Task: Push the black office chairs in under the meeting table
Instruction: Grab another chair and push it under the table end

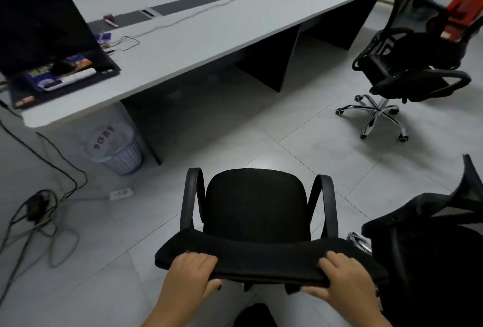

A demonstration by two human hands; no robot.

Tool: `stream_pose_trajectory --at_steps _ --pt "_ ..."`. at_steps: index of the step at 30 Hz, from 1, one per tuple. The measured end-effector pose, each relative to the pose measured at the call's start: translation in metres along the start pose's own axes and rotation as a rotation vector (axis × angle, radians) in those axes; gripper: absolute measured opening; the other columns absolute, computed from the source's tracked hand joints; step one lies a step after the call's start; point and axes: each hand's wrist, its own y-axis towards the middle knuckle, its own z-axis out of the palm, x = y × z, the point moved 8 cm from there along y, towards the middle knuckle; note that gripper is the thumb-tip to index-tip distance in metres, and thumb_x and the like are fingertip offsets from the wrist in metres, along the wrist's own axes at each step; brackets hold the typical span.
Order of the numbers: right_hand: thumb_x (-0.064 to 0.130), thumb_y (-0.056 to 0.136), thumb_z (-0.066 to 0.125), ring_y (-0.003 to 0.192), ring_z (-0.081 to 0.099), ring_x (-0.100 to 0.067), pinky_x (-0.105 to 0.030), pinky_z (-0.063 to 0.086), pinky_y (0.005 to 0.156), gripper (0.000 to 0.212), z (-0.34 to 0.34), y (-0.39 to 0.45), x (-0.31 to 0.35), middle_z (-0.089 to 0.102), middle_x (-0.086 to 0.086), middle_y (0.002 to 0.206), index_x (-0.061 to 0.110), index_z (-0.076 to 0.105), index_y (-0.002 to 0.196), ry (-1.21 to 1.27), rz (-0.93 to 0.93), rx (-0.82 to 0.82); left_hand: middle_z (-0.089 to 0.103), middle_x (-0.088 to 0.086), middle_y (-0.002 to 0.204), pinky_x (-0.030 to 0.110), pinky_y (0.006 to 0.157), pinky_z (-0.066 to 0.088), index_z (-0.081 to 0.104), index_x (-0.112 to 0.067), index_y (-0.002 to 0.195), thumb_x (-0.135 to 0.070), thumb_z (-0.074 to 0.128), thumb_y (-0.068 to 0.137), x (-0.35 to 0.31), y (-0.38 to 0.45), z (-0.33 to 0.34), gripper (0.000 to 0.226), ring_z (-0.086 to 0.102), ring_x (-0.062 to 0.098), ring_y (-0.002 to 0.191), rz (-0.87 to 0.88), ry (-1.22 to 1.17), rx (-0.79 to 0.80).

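From the head camera: left hand [192, 273] and right hand [345, 278] both curl over the top of the chair's backrest [269, 264], fingers over the front edge, thumbs under. This chair [257, 206] stands on the floor, well apart from the table [198, 47], seat facing its long near edge. Pushing step, just starting, I'd say. Next: roll it straight forward, clear of the bin [117, 149] and floor cables [41, 211]. Another chair [407, 65] waits off right.

Dim, even indoor light; soft motion blur and wide-angle bending toward edges.
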Motion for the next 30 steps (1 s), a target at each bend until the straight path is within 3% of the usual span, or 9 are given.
stream_pose_trajectory --at_steps 2,4,7,11,15,25,30 --pt "0.076 0.079 0.017 0.043 0.05 -0.017 -0.02 0.031 0.05 0.078 -0.005 -0.004 0.01 0.051 0.001 0.05 0.016 0.056 0.049 0.011 -0.019 -0.021 0.066 -0.014 0.062 0.016 0.063 0.045 0.067 -0.025 0.073 -0.063 0.022 0.084 0.014 -0.017 -0.014 0.06 0.062 0.004 0.054 -0.059 0.05 -0.008" --pt "0.074 0.08 0.021 0.042 0.05 -0.018 -0.023 0.028 0.053 0.075 -0.008 -0.008 0.014 0.05 0.0 0.049 0.015 0.055 0.049 0.014 -0.044 -0.046 0.067 -0.014 0.065 0.015 0.069 0.039 0.07 -0.023 0.071 -0.063 0.011 0.088 0.023 -0.03 -0.024 0.073 0.063 0.005 0.058 -0.092 0.117 -0.008" --pt "0.07 0.082 0.027 0.041 0.051 -0.02 -0.027 0.025 0.055 0.072 -0.009 -0.011 0.011 0.052 -0.001 0.049 0.013 0.055 0.048 -0.005 -0.085 -0.082 0.065 -0.013 0.062 0.019 0.07 0.031 0.068 -0.023 0.068 -0.063 0.011 0.088 0.021 -0.041 -0.024 0.072 0.06 0.006 0.057 -0.151 0.107 -0.028" --pt "0.07 0.082 0.027 0.041 0.049 -0.019 -0.023 0.027 0.052 0.073 -0.008 0.001 -0.005 0.052 -0.001 0.049 0.012 0.056 0.049 -0.017 -0.131 -0.092 0.057 -0.015 0.05 0.013 0.055 0.041 0.062 -0.025 0.055 -0.069 0.024 0.073 0.008 -0.031 -0.016 0.06 0.055 0.005 0.046 -0.212 0.102 -0.018" --pt "0.071 0.082 0.025 0.042 0.049 -0.018 -0.024 0.025 0.053 0.072 -0.007 0.021 -0.021 0.05 0.001 0.05 0.014 0.055 0.049 -0.037 -0.191 -0.083 0.052 -0.011 0.043 0.012 0.046 0.039 0.059 -0.025 0.049 -0.066 0.031 0.06 -0.01 -0.012 0.001 0.051 0.05 0.005 0.039 -0.225 0.119 0.033" --pt "0.069 0.084 0.023 0.043 0.048 -0.017 -0.024 0.023 0.055 0.071 0.014 0.096 -0.07 0.05 0.002 0.049 0.015 0.054 0.05 -0.002 -0.327 -0.072 0.047 -0.008 0.036 0.014 0.037 0.032 0.055 -0.02 0.045 -0.064 0.036 0.067 -0.015 0.064 0.014 0.053 0.045 0.008 0.032 -0.224 0.214 -0.039" --pt "0.07 0.084 0.02 0.044 0.048 -0.016 -0.022 0.035 0.044 0.072 0.034 0.149 -0.098 0.051 0.003 0.049 0.016 0.054 0.049 0.019 -0.401 -0.073 0.051 -0.007 0.038 0.013 0.038 0.037 0.062 -0.018 0.051 -0.061 0.011 0.09 -0.018 0.096 0.026 0.078 0.049 0.009 0.033 -0.285 0.215 -0.149"
